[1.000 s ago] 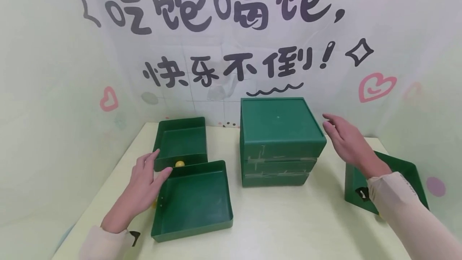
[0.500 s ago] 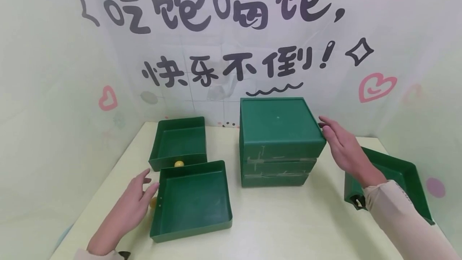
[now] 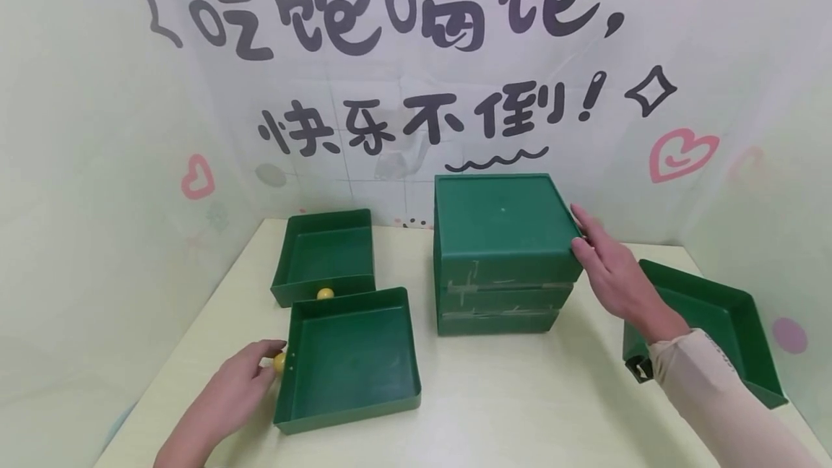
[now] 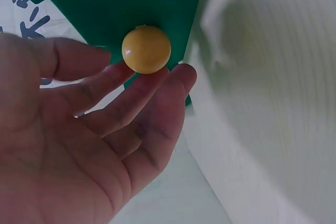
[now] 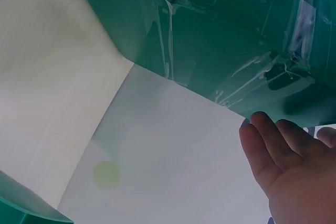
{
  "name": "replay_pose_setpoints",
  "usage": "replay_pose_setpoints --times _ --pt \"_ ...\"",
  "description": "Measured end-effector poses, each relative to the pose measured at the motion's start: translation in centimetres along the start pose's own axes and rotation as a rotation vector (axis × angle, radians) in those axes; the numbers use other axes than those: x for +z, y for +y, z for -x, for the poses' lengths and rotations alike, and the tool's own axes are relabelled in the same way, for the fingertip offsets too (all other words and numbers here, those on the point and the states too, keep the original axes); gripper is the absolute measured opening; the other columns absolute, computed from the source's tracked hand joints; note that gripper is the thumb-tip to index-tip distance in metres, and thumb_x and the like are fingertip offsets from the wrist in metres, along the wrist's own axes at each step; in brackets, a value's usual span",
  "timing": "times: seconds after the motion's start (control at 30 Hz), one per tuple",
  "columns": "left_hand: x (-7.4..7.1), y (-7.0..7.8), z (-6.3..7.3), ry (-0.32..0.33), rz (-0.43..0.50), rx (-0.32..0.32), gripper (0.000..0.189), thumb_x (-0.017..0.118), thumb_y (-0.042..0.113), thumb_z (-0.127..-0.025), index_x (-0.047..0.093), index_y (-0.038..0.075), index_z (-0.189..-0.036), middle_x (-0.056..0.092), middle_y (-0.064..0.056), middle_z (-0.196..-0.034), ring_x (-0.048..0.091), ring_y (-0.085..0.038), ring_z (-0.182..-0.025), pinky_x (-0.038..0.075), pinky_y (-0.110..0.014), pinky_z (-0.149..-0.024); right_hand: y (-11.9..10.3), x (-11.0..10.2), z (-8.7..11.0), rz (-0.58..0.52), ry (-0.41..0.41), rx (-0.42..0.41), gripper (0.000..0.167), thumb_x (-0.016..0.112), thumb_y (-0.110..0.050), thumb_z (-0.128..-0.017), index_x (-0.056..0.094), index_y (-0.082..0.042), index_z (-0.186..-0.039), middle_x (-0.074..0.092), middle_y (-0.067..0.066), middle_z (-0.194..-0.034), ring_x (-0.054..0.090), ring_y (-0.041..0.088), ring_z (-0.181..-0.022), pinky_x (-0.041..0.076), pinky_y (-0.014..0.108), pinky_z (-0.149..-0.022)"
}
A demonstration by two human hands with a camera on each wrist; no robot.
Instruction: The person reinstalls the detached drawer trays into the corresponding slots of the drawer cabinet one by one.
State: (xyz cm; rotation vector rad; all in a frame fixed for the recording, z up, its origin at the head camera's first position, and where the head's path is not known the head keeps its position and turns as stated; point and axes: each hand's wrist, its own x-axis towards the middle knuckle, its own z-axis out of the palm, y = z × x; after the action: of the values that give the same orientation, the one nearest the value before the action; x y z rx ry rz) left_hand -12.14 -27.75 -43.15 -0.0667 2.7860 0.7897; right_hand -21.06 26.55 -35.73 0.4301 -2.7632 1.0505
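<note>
In the head view my left hand [image 3: 237, 385] is at the left side of the front green drawer [image 3: 351, 360], beside its round yellow knob [image 4: 146, 49]. In the left wrist view the fingers [image 4: 157, 108] reach up just under the knob, with the thumb a little apart to its left. My right hand [image 3: 614, 269] rests against the right side of a three-tier green drawer cabinet [image 3: 507, 219], with the thumb near its top front corner. In the right wrist view, clear tape runs across the cabinet, and the fingers lie straight along its edge.
A second green drawer [image 3: 331, 248] with a yellow knob [image 3: 325, 295] stands behind the front one. Another drawer [image 3: 715, 323] lies tilted at the right, partly behind my right forearm. A printed cloth [image 3: 364, 78] hangs behind the pale table [image 3: 481, 396].
My left hand has come down from above the front drawer's back left corner to its knob. My right hand has moved left and in against the cabinet's side.
</note>
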Motion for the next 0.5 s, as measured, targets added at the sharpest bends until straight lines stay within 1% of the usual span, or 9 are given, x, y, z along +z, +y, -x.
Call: replay_pose_setpoints --times 0.07,0.17,0.23,0.33,0.5 --pt "0.04 -0.08 -0.01 -0.007 0.008 -0.006 0.046 0.05 0.011 -0.099 0.052 0.001 -0.144 0.061 -0.022 -0.137 0.064 -0.03 -0.108 0.057 -0.046 -0.084 -0.02 0.16 0.03 -0.002 0.001 -0.006 0.061 0.036 -0.039 -0.111 0.008 -0.033 -0.165 0.023 0.02 -0.169 0.029 0.052 -0.15 0.028 0.075 -0.113" --pt "0.16 -0.17 -0.07 -0.025 0.028 -0.019 0.049 0.055 0.007 -0.094 0.052 0.0 -0.143 0.061 -0.023 -0.135 0.064 -0.022 -0.098 0.055 -0.036 -0.074 -0.04 0.44 0.05 0.001 0.01 -0.011 0.059 0.036 -0.039 -0.111 0.011 -0.034 -0.165 0.023 0.02 -0.169 0.029 0.053 -0.149 0.028 0.075 -0.112" --pt "0.22 -0.12 -0.06 -0.031 0.042 -0.02 0.051 0.058 0.005 -0.093 0.051 -0.001 -0.143 0.062 -0.023 -0.134 0.066 -0.022 -0.098 0.055 -0.034 -0.072 -0.06 0.58 0.11 0.002 0.017 -0.01 0.058 0.036 -0.039 -0.111 0.014 -0.036 -0.164 0.025 0.019 -0.168 0.031 0.053 -0.148 0.029 0.075 -0.112" --pt "0.27 0.08 -0.02 -0.029 0.044 -0.013 0.052 0.061 0.004 -0.091 0.051 -0.002 -0.142 0.062 -0.025 -0.133 0.067 -0.023 -0.098 0.057 -0.035 -0.072 -0.06 0.74 0.22 0.005 0.032 -0.018 0.054 0.036 -0.038 -0.111 0.021 -0.036 -0.163 0.03 0.021 -0.166 0.036 0.052 -0.146 0.031 0.074 -0.111" --pt "0.37 0.22 -0.16 -0.021 0.042 -0.007 0.049 0.063 0.004 -0.093 0.053 -0.002 -0.14 0.064 -0.023 -0.131 0.067 -0.022 -0.097 0.058 -0.035 -0.071 -0.19 0.72 0.36 0.021 0.048 -0.028 0.05 0.034 -0.038 -0.111 0.03 -0.031 -0.161 0.038 0.024 -0.161 0.042 0.051 -0.141 0.034 0.073 -0.109"
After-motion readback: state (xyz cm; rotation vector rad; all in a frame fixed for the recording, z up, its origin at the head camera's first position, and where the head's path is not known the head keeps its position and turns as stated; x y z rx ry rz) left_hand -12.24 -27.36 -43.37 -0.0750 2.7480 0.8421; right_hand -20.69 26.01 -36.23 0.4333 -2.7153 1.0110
